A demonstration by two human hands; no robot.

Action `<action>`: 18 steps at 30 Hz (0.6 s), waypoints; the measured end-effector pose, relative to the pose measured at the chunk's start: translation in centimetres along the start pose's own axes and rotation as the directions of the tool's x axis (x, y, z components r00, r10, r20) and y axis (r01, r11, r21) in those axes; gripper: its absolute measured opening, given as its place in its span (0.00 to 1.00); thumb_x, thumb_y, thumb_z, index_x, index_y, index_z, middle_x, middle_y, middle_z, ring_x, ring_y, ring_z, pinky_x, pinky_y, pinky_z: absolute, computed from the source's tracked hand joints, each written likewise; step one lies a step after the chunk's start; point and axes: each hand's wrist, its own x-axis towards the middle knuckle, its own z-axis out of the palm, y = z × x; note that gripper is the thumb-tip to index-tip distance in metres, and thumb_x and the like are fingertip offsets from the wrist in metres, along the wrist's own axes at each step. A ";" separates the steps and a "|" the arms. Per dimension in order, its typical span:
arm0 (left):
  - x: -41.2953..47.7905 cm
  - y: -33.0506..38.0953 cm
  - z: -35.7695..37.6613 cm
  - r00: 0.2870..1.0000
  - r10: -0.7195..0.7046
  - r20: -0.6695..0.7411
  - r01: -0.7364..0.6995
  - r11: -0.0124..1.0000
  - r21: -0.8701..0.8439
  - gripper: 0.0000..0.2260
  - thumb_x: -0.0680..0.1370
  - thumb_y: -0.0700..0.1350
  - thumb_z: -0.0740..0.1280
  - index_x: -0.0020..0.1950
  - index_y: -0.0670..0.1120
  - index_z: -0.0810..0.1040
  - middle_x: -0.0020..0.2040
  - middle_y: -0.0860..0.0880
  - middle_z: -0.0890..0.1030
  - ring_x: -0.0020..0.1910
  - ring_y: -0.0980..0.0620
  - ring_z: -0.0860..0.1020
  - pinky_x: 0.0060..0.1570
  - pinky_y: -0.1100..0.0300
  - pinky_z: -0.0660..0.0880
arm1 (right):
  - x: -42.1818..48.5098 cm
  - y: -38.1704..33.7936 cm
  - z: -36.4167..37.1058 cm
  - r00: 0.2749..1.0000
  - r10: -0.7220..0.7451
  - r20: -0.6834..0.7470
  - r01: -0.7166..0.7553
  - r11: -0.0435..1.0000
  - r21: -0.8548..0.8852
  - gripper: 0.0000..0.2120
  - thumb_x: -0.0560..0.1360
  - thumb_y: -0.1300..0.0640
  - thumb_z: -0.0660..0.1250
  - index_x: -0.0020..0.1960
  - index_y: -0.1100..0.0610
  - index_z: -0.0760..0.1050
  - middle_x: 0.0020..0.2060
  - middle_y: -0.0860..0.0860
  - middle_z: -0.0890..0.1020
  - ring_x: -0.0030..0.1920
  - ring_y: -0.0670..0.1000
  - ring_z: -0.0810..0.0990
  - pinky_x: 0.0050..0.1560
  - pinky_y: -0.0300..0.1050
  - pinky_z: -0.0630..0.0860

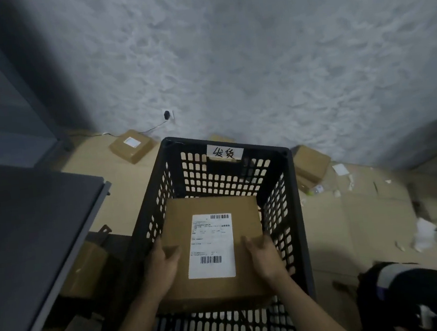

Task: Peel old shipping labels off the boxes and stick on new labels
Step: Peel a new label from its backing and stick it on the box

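Left hand [163, 266] and right hand [266, 258] clasp opposite sides of the box [180, 218] in the crate [297, 210]; the label [211, 245] runs lengthwise between them

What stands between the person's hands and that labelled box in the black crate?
Nothing visible. The left hand grips the box at its left edge and the right hand at its right edge, either side of the white label. The crate walls ring the box, but its top is open.
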 end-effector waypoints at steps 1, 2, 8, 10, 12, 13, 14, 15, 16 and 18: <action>0.6 -0.5 0.4 1.000 -0.014 -0.003 0.014 1.000 0.024 0.25 0.81 0.48 0.65 0.77 0.49 0.63 0.63 0.45 0.76 0.57 0.47 0.77 0.51 0.52 0.76 | 0.6 0.5 0.3 1.000 0.006 -0.006 -0.006 1.000 0.009 0.25 0.81 0.48 0.62 0.74 0.56 0.61 0.63 0.52 0.74 0.58 0.52 0.75 0.56 0.46 0.72; 1.2 -1.1 0.8 1.000 -0.016 -0.002 0.016 0.999 0.046 0.26 0.81 0.49 0.65 0.77 0.49 0.62 0.64 0.45 0.76 0.58 0.46 0.77 0.55 0.48 0.77 | 1.3 0.9 0.5 0.999 0.023 -0.024 -0.023 1.000 -0.012 0.24 0.81 0.48 0.62 0.73 0.56 0.62 0.62 0.53 0.75 0.56 0.51 0.76 0.54 0.46 0.74; 3.8 -3.3 3.1 0.999 -0.040 0.018 0.037 0.992 0.122 0.30 0.79 0.52 0.66 0.79 0.54 0.58 0.69 0.47 0.72 0.64 0.45 0.75 0.61 0.42 0.75 | 4.4 4.2 1.9 0.979 0.164 -0.123 -0.185 0.966 -0.183 0.16 0.81 0.53 0.58 0.65 0.60 0.68 0.56 0.52 0.79 0.54 0.54 0.80 0.58 0.52 0.78; 3.9 -3.3 3.5 0.999 -0.046 0.027 0.042 0.988 0.146 0.31 0.79 0.49 0.66 0.80 0.53 0.56 0.70 0.47 0.72 0.65 0.45 0.74 0.62 0.42 0.74 | 5.1 4.6 2.3 0.961 0.219 -0.167 -0.248 0.952 -0.177 0.15 0.81 0.51 0.58 0.62 0.59 0.70 0.55 0.52 0.80 0.53 0.54 0.80 0.56 0.52 0.78; 4.2 -3.9 3.7 0.998 -0.059 0.019 0.055 0.984 0.172 0.32 0.79 0.48 0.66 0.80 0.52 0.55 0.70 0.46 0.72 0.66 0.45 0.74 0.62 0.43 0.74 | 5.3 4.6 2.8 0.939 0.294 -0.179 -0.327 0.924 -0.197 0.13 0.81 0.50 0.57 0.60 0.57 0.69 0.55 0.55 0.80 0.54 0.55 0.80 0.53 0.50 0.78; 4.2 -3.9 3.8 0.998 -0.061 0.017 0.056 0.980 0.192 0.31 0.79 0.48 0.66 0.80 0.50 0.56 0.70 0.45 0.72 0.66 0.44 0.74 0.62 0.43 0.74 | 5.6 5.0 3.0 0.930 0.318 -0.185 -0.354 0.910 -0.218 0.12 0.82 0.52 0.57 0.61 0.57 0.69 0.56 0.56 0.79 0.55 0.56 0.80 0.53 0.50 0.78; 4.3 -4.2 3.9 0.998 -0.058 0.018 0.053 0.977 0.205 0.31 0.79 0.47 0.67 0.79 0.49 0.58 0.70 0.45 0.72 0.66 0.44 0.74 0.62 0.44 0.74 | 5.8 5.2 3.1 0.923 0.339 -0.182 -0.376 0.895 -0.238 0.12 0.82 0.53 0.57 0.61 0.58 0.70 0.56 0.56 0.79 0.55 0.56 0.79 0.55 0.50 0.78; 4.3 -4.4 4.0 0.998 -0.061 0.018 0.056 0.976 0.211 0.30 0.79 0.45 0.67 0.79 0.48 0.60 0.69 0.44 0.73 0.66 0.43 0.74 0.62 0.45 0.74 | 5.8 5.6 3.3 0.922 0.347 -0.172 -0.382 0.887 -0.258 0.12 0.81 0.54 0.57 0.61 0.58 0.70 0.55 0.55 0.79 0.55 0.55 0.79 0.56 0.51 0.78; 4.3 -4.6 4.1 0.998 -0.064 0.021 0.058 0.975 0.213 0.29 0.79 0.44 0.67 0.78 0.47 0.61 0.68 0.44 0.73 0.66 0.43 0.74 0.62 0.45 0.73 | 5.8 5.7 3.3 0.919 0.361 -0.161 -0.393 0.878 -0.274 0.12 0.81 0.55 0.57 0.62 0.58 0.71 0.55 0.55 0.79 0.55 0.55 0.79 0.57 0.51 0.78; 4.2 -5.0 4.0 0.997 -0.071 0.034 0.061 0.971 0.231 0.28 0.79 0.43 0.67 0.77 0.47 0.62 0.67 0.44 0.74 0.65 0.43 0.74 0.62 0.44 0.74 | 5.7 6.1 3.6 0.917 0.371 -0.143 -0.398 0.870 -0.293 0.12 0.81 0.57 0.58 0.63 0.59 0.70 0.55 0.54 0.78 0.54 0.54 0.79 0.54 0.49 0.77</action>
